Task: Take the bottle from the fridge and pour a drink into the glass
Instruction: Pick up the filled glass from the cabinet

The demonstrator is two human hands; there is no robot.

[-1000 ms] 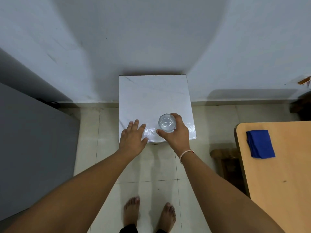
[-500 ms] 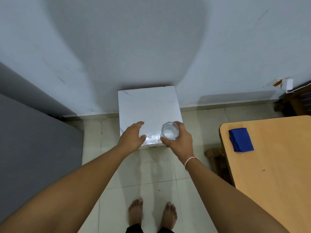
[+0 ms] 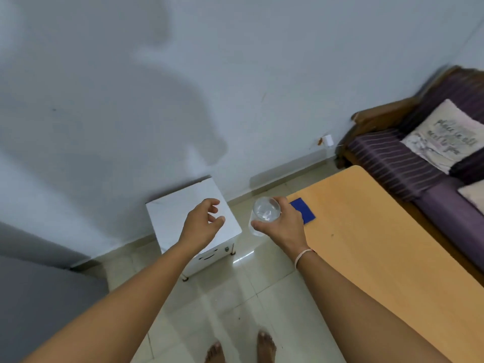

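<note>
The right hand (image 3: 284, 226) holds a clear, smooth, round glass (image 3: 263, 215) in its grip, fingers wrapped round the side, above the tiled floor (image 3: 262, 297) beside the wooden desk (image 3: 379, 244). The left hand (image 3: 203, 224) hangs loosely curled, holding nothing, over a white box-shaped cabinet (image 3: 167, 218). A blue cloth (image 3: 305, 209) lies flat on the desk.
</note>
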